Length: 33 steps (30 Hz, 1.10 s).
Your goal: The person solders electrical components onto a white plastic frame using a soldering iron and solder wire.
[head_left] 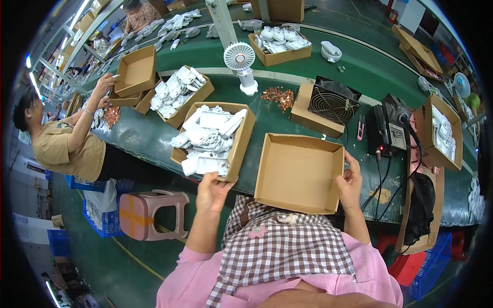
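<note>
Brown box (300, 172), seemingly white parts (208, 138)

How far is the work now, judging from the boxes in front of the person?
Done: nothing is in the empty box yet. In hand: the right hand holds that box's right edge, and the left hand grips the near end of the box of white parts. Left: that box is full.

My head camera looks steeply down and forward over my chest, close to the green bench (154, 136) mid-frame; fisheye bending curves the far edges.
</note>
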{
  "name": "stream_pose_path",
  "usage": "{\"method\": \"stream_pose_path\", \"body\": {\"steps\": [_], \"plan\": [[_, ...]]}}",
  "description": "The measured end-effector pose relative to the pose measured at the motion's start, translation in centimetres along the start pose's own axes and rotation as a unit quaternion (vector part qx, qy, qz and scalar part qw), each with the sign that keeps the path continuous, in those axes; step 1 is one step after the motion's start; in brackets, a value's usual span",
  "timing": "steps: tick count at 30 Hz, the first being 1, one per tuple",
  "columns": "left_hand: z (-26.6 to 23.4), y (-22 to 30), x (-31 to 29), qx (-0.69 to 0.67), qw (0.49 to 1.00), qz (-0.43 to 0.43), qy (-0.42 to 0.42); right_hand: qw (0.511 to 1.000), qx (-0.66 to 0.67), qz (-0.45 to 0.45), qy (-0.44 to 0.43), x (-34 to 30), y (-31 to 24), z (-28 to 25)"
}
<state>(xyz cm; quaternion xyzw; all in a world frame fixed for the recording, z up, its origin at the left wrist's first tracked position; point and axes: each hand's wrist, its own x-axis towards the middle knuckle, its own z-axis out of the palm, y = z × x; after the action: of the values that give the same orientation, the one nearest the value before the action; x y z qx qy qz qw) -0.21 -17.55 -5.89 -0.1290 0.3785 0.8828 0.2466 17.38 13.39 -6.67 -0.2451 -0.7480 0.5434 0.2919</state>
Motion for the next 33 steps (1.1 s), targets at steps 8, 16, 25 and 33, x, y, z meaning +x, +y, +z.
{"method": "stream_pose_path", "body": {"steps": [8, 16, 25, 33], "plan": [[2.9, -1.1, 1.8, 0.14, 0.977, -0.141, -0.072, 0.993, 0.089, 0.06, 0.046, -0.5, 1.7, -0.4], [8.1, 3.7, -0.1, 0.598, 0.765, 0.06, -0.231, 0.986, 0.134, 0.079, 0.063, -0.4, 2.3, -0.2], [10.1, 1.6, 4.9, 0.814, 0.37, 0.385, -0.23, 0.975, 0.194, 0.091, 0.055, -0.6, 1.9, 0.2], [9.4, 4.3, 3.8, 0.735, 0.46, 0.483, -0.121, 0.974, 0.202, 0.089, 0.045, -0.6, 3.3, -0.2]]}}
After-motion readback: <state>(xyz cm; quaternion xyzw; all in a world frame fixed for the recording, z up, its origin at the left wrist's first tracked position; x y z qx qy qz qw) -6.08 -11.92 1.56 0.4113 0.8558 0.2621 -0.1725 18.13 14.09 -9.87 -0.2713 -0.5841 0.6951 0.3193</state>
